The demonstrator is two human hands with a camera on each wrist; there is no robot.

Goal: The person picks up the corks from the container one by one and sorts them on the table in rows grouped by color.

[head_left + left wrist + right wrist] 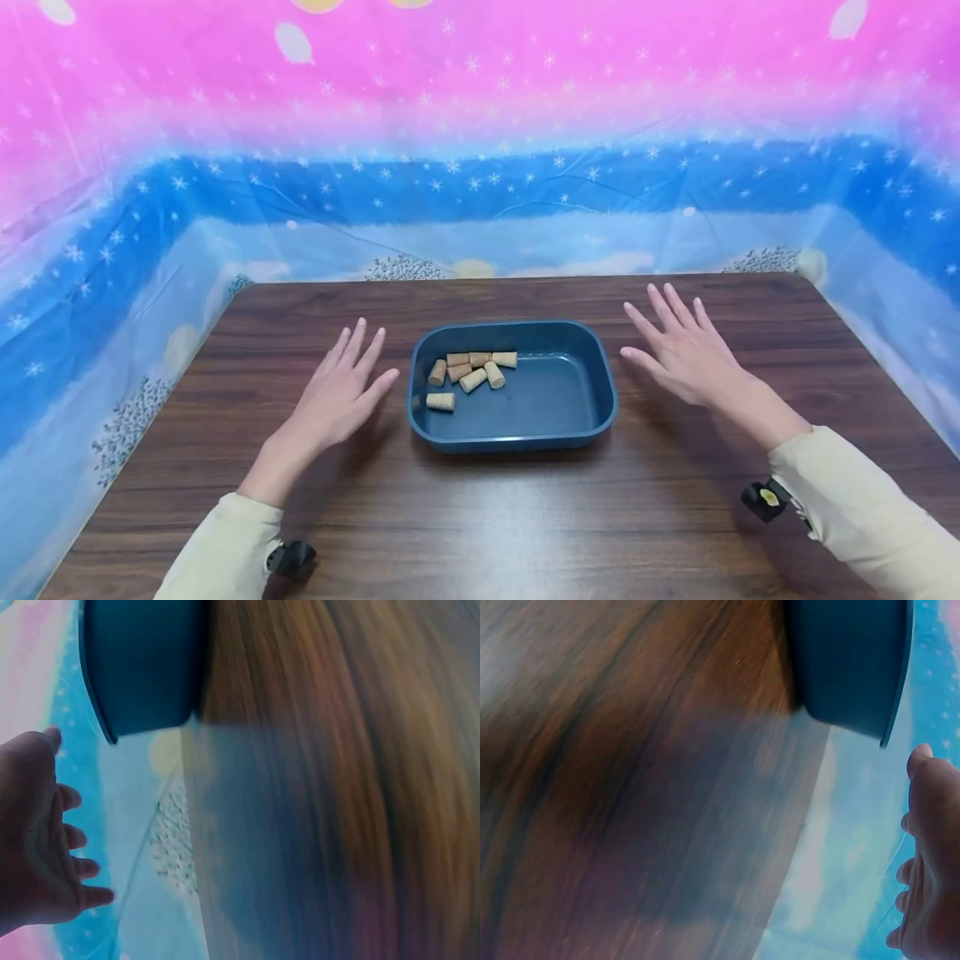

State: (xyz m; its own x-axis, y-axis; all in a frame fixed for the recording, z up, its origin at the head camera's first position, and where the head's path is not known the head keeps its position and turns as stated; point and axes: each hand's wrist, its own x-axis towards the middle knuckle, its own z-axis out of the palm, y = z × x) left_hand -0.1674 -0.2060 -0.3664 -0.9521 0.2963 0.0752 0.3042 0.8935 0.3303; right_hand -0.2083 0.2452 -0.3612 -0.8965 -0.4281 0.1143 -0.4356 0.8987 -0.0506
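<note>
A dark blue rectangular tub [510, 439] stands on the brown table, its outer wall also showing in both wrist views. Several corks lie in its left part; one cork [440, 402] is apart from the others, nearer the front wall. To the left of the tub is my left hand [337, 396], palm down with fingers spread and holding nothing. My right hand [686, 358] is on the tub's other side, fingers also spread and straight, nothing in it. Both hands are apart from the tub; in the left wrist view the left hand [37, 840] shows from the side.
The wood-grain table [480, 517] runs under everything. A pink and blue cloth [480, 183] with snowflakes hangs behind the table and along both sides. Dark wrist cameras [291, 558] sit under the sleeves.
</note>
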